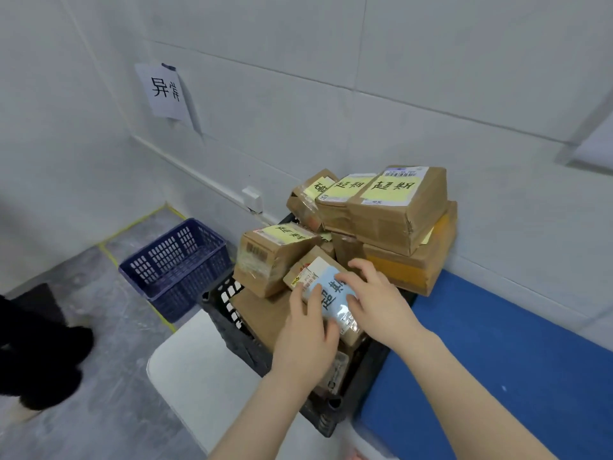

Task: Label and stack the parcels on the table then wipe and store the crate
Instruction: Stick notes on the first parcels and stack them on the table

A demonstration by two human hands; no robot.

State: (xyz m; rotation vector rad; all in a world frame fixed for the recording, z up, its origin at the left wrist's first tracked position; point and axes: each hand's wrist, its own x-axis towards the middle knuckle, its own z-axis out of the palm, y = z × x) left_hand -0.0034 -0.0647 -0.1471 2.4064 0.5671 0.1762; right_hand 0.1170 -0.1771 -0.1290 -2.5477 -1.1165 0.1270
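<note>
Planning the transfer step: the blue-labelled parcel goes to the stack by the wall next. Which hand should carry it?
Right, probably. The right hand rests on the parcel on its stack side; the stack stands right of it. The left hand grips its near-left edge, farther away.

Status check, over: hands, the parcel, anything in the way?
Left hand grips parcel in black crate. Right hand presses blue label onto it. Yellow-labelled parcels stacked close behind, not blocking.
</note>
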